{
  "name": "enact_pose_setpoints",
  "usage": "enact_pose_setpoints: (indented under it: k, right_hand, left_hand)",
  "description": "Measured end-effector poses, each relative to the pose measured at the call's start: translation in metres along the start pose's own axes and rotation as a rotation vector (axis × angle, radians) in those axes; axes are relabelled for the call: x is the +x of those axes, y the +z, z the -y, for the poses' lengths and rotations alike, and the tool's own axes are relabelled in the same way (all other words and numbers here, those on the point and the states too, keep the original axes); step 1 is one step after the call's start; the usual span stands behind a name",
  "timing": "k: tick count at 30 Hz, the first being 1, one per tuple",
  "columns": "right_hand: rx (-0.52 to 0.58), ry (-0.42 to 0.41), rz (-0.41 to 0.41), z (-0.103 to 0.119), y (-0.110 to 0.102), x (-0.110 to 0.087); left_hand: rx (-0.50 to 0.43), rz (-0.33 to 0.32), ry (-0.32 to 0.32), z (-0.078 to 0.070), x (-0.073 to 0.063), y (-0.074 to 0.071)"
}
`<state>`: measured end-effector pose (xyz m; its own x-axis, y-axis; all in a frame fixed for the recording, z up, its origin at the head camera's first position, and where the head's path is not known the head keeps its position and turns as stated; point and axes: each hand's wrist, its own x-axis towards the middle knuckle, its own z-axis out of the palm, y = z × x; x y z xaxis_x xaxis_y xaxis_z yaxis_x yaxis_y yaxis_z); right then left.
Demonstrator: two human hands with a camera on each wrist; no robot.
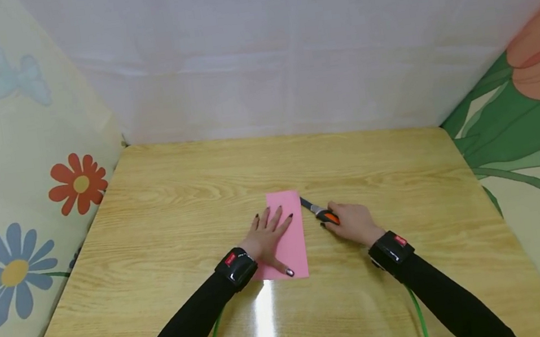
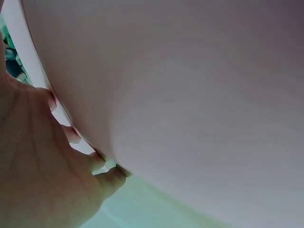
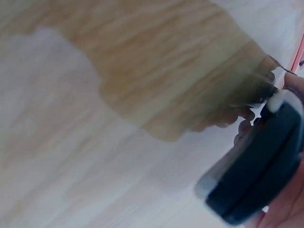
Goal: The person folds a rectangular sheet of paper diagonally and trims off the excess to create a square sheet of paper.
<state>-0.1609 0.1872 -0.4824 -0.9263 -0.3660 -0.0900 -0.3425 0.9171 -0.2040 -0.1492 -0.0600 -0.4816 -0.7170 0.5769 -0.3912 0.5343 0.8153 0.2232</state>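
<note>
A rectangular sheet of pink paper (image 1: 296,247) lies on the wooden table. My left hand (image 1: 266,240) rests flat on it, fingers spread; in the left wrist view the paper (image 2: 180,104) fills most of the frame beside the fingers (image 2: 71,135). To the right, my right hand (image 1: 355,221) grips a utility knife (image 1: 328,217) with a black and orange handle. The knife's tip points up and left, right at the paper's right edge near its top corner. Seen from the right wrist, the dark end of the knife handle (image 3: 259,171) sticks out of the hand.
The table (image 1: 191,190) has a glossy wood-grain top with a bright light reflection near the front. A white cloth (image 1: 254,51) hangs along its back edge, and flower-printed sheets (image 1: 12,271) stand at both sides. Green cables (image 1: 419,317) run from both wrists.
</note>
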Motion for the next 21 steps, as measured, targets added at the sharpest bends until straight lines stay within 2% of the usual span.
enact_pose_setpoints:
  k: [7, 12, 21]
  right_hand:
    - [0.017, -0.022, -0.037, 0.0019, 0.0021, 0.0038]
    - [0.011, 0.023, -0.008, -0.0025, 0.0017, 0.0027]
    - [0.035, 0.049, -0.020, -0.0045, -0.0018, 0.0033]
  left_hand:
    - [0.023, 0.000, -0.007, -0.0003, -0.0004, 0.0001]
    - [0.028, 0.008, -0.006, -0.0009, -0.0002, 0.0004]
    - [0.018, 0.010, -0.015, -0.0008, -0.0010, -0.0004]
